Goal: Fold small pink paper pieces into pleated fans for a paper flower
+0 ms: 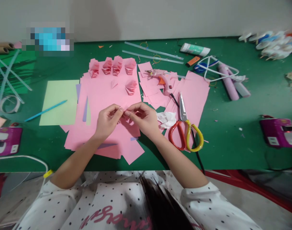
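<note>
My left hand [109,119] and my right hand [143,119] meet over a stack of pink paper sheets [105,92]. Thumbs and fingertips of both pinch a small piece of folded pink paper [125,108], mostly covered by the fingers. Beyond them, several pleated pink paper pieces stand in a row, among them a fan-shaped one [117,66] at the back. Another pleated piece [131,87] lies nearer, above my right hand. A small folded bit of pink paper [114,84] rests on the stack to its left.
Scissors [183,111] with red and yellow handles lie right of my hands, by a crumpled white tissue [167,119]. A pink glue gun [163,80] with a black cord sits behind. Left is a blue pencil [46,110] on pale green paper [57,88]. Glue sticks [153,57] lie at the back.
</note>
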`<control>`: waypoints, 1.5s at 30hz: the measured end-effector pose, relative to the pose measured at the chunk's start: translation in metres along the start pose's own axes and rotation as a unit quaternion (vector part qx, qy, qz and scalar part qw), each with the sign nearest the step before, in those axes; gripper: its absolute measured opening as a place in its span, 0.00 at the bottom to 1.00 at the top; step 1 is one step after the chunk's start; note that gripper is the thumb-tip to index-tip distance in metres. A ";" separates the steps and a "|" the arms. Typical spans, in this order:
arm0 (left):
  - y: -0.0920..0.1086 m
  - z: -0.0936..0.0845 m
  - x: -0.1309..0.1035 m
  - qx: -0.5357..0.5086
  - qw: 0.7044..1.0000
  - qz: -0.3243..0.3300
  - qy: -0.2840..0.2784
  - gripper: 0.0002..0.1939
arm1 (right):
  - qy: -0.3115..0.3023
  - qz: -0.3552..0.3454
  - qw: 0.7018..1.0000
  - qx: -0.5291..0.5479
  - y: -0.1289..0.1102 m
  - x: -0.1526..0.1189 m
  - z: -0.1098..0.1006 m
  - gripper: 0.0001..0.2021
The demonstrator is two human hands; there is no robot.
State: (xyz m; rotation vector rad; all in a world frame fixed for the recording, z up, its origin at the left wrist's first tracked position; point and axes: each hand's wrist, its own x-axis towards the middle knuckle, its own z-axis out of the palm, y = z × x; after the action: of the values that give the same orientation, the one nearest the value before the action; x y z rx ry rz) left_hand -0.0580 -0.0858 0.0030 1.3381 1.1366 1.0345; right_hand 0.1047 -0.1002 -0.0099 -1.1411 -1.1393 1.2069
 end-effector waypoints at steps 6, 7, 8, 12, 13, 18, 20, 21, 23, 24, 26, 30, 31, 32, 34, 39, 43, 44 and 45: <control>0.000 0.000 0.000 0.000 1.000 0.010 -0.009 0.15 | -0.019 0.050 0.998 0.041 -0.003 0.003 -0.002 0.17; 0.000 0.000 0.000 0.003 1.000 0.012 -0.009 0.15 | -0.019 0.054 0.998 0.042 -0.004 0.003 -0.002 0.18; 0.000 0.000 -0.001 0.006 1.000 0.014 -0.009 0.14 | -0.019 0.058 0.997 0.044 -0.005 0.003 -0.002 0.18; -0.001 -0.001 -0.001 0.018 1.000 0.020 -0.009 0.13 | -0.026 0.067 0.996 0.046 -0.006 0.002 -0.002 0.17; -0.002 -0.001 -0.001 0.020 1.000 0.020 -0.008 0.13 | -0.027 0.067 0.996 0.046 -0.006 0.002 -0.002 0.17; -0.001 -0.001 -0.003 0.023 1.000 0.014 -0.009 0.11 | -0.024 0.060 0.997 0.032 -0.006 0.002 -0.003 0.16; 0.000 0.000 -0.003 0.024 1.000 0.011 -0.009 0.10 | -0.024 0.053 0.998 0.024 -0.005 0.003 -0.004 0.16; 0.000 0.000 -0.003 0.024 1.000 0.008 -0.009 0.10 | -0.023 0.049 0.998 0.021 -0.005 0.003 -0.004 0.15; 0.000 0.000 -0.003 0.022 1.000 0.002 -0.007 0.11 | -0.021 0.041 0.999 0.017 -0.005 0.003 -0.003 0.15; 0.000 0.000 -0.002 0.019 1.000 -0.001 -0.007 0.12 | -0.023 0.038 0.999 0.017 -0.005 0.003 -0.003 0.15; 0.000 0.000 -0.002 0.007 1.000 -0.008 -0.007 0.14 | -0.028 0.037 0.999 0.023 -0.005 0.002 -0.003 0.16; -0.002 -0.001 -0.001 -0.023 0.999 -0.019 -0.011 0.15 | -0.025 0.036 0.998 0.041 -0.005 0.001 -0.003 0.20; -0.002 -0.001 -0.001 -0.029 0.999 -0.022 -0.013 0.15 | -0.018 0.033 0.999 0.036 -0.006 0.001 -0.003 0.21; -0.002 -0.001 -0.001 -0.034 0.999 -0.026 -0.014 0.15 | -0.010 0.029 0.999 0.029 -0.006 0.001 -0.003 0.21; -0.003 -0.001 -0.002 -0.041 0.998 -0.033 -0.016 0.15 | 0.001 0.020 1.000 0.012 -0.006 0.001 -0.003 0.23; -0.003 -0.001 -0.002 -0.032 0.999 -0.027 -0.029 0.13 | -0.031 0.017 0.999 0.005 -0.004 0.002 -0.002 0.24; -0.003 -0.001 -0.002 -0.025 0.998 -0.041 -0.043 0.14 | -0.042 0.012 0.999 0.002 -0.002 0.001 -0.001 0.24; -0.003 -0.001 -0.002 -0.024 0.998 -0.046 -0.045 0.14 | -0.042 0.014 0.999 -0.002 -0.002 0.001 -0.001 0.24; -0.003 -0.001 -0.002 -0.024 0.997 -0.050 -0.046 0.15 | -0.042 0.014 0.999 -0.007 -0.001 0.001 -0.001 0.25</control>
State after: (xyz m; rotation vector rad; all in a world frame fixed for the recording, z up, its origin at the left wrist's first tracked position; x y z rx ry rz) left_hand -0.0595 -0.0874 -0.0001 1.2656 1.0920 0.9138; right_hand 0.1059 -0.0996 -0.0085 -1.1298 -1.1987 1.2809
